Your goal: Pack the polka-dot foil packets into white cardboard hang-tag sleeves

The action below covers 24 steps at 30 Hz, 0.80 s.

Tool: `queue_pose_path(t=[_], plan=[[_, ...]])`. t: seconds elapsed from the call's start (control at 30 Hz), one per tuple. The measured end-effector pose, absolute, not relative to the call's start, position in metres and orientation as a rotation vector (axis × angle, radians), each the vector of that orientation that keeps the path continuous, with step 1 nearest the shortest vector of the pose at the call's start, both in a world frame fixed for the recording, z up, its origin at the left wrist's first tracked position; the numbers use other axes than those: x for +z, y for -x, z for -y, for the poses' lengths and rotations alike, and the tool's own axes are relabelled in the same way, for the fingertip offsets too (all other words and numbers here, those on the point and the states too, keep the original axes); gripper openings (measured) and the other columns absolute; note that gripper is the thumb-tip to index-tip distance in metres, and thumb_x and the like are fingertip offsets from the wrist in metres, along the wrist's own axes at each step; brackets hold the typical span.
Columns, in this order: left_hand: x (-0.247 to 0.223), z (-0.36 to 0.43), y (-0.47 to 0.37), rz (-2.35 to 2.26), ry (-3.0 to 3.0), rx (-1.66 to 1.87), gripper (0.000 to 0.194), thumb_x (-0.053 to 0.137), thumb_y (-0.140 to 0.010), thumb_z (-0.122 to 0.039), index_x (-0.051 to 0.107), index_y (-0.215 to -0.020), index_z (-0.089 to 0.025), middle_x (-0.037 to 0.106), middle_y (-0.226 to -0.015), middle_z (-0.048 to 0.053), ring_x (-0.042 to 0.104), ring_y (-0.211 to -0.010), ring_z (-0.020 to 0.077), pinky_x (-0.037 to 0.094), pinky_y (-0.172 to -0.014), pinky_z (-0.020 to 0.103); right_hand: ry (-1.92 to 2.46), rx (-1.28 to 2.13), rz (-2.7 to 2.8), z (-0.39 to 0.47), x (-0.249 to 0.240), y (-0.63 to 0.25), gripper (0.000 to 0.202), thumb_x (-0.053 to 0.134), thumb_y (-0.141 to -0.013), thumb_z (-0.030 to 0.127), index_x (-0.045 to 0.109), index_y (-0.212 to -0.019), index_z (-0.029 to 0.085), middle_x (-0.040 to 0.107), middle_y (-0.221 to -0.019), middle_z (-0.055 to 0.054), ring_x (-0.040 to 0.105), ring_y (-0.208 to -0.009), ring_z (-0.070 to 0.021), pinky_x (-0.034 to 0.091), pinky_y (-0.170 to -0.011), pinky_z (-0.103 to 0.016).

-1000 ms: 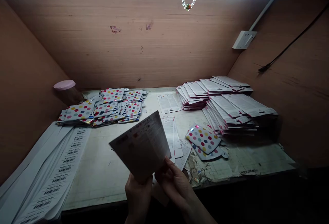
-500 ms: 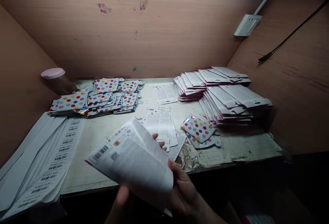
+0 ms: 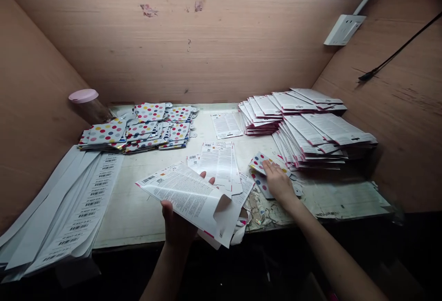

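My left hand (image 3: 181, 225) grips a white printed pouch (image 3: 193, 195) from below. Its thumb is on the near edge, and fingertips show past the far edge. The pouch lies tilted, barcode end to the left, and its right end gapes open. At the right, my right hand (image 3: 278, 179) has its fingers closed over the upper of two polka-dot packets (image 3: 258, 160); the thumb is hidden. Behind the held pouch, several more printed pouches (image 3: 219, 163) lie overlapped on the table (image 3: 134, 209).
Stacks of white printed pouches (image 3: 311, 130) stand at the back right. Polka-dot packets (image 3: 145, 128) are piled at the back left beside a pink-lidded jar (image 3: 84, 96). Barcode label strips (image 3: 90, 204) hang over the left front edge. A wall socket (image 3: 344, 29) is at the upper right.
My right hand has left the printed pouch and moved right onto the polka-dot packet. My left hand now supports the pouch alone, and the pouch's right end shows open. The view has shifted slightly.
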<state>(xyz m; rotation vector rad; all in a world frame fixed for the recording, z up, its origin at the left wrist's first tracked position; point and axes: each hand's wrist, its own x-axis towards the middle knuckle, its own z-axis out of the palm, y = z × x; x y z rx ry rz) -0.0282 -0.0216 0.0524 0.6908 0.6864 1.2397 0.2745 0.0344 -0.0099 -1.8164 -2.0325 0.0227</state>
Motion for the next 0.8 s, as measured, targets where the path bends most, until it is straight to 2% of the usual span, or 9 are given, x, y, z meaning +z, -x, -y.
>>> queue_pose_path(t=[0.13,0.23,0.33,0.4,0.57,0.7,0.8], plan=[[0.059,0.013,0.027,-0.578,-0.465,1.382,0.089,0.041,-0.075,-0.082,0.028,-0.148,-0.034,0.043,-0.148,0.011,0.035,-0.136,0.0415,0.024,-0.11,0.063,1.104,0.234,2.079,0.01,0.041,-0.255,0.052,0.038,-0.091,0.008,0.042,-0.142,0.016,0.05,-0.142,-0.012,0.046,-0.132,-0.026,0.041,-0.109,-0.048],[0.061,0.008,0.026,-0.492,-0.434,1.405,0.089,0.04,-0.076,-0.082,0.023,-0.149,-0.035,0.034,-0.154,0.008,0.027,-0.141,0.0402,0.02,-0.112,0.062,0.736,0.381,2.233,0.041,0.072,-0.235,0.05,0.04,-0.094,0.01,0.04,-0.144,0.016,0.05,-0.142,-0.012,0.046,-0.132,-0.026,0.045,-0.107,-0.047],[0.061,0.008,0.024,-0.469,-0.495,1.375,0.098,0.032,-0.072,-0.087,0.021,-0.151,-0.03,0.028,-0.157,0.009,0.017,-0.144,0.0399,0.018,-0.114,0.059,0.768,0.148,2.382,0.055,0.078,-0.217,0.051,0.04,-0.092,0.004,0.04,-0.143,0.009,0.053,-0.138,-0.017,0.042,-0.135,-0.0277,0.046,-0.106,-0.048],[0.059,0.01,0.024,-0.493,-0.54,1.353,0.104,0.03,-0.068,-0.09,0.024,-0.151,-0.028,0.031,-0.156,0.009,0.016,-0.144,0.0408,0.019,-0.114,0.059,0.878,-0.029,2.402,0.058,0.073,-0.207,0.053,0.039,-0.091,0.001,0.038,-0.143,0.005,0.053,-0.137,-0.019,0.041,-0.135,-0.029,0.048,-0.104,-0.048],[0.053,0.021,0.019,-0.567,-0.546,1.309,0.106,0.044,-0.063,-0.089,0.03,-0.148,-0.028,0.039,-0.151,0.009,0.02,-0.143,0.0401,0.021,-0.113,0.059,1.068,-0.253,2.412,0.061,0.062,-0.178,0.047,0.036,-0.087,-0.003,0.051,-0.132,-0.002,0.057,-0.131,-0.024,0.051,-0.126,-0.0316,0.054,-0.097,-0.045],[0.057,0.03,0.011,-0.673,-0.513,1.316,0.101,0.059,-0.063,-0.081,0.036,-0.146,-0.028,0.041,-0.15,0.01,0.029,-0.139,0.0402,0.023,-0.113,0.058,1.112,-0.25,2.36,0.061,0.066,-0.15,0.04,0.038,-0.087,-0.001,0.058,-0.121,-0.003,0.064,-0.12,-0.025,0.062,-0.113,-0.0323,0.058,-0.09,-0.044],[0.064,0.028,0.013,-0.709,-0.441,1.321,0.1,0.059,-0.063,-0.081,0.039,-0.144,-0.026,0.048,-0.145,0.011,0.038,-0.134,0.0409,0.028,-0.111,0.058,1.03,-0.004,2.227,0.065,0.075,-0.145,0.037,0.045,-0.088,0.006,0.058,-0.122,0.001,0.066,-0.118,-0.022,0.062,-0.112,-0.0309,0.057,-0.091,-0.046]])
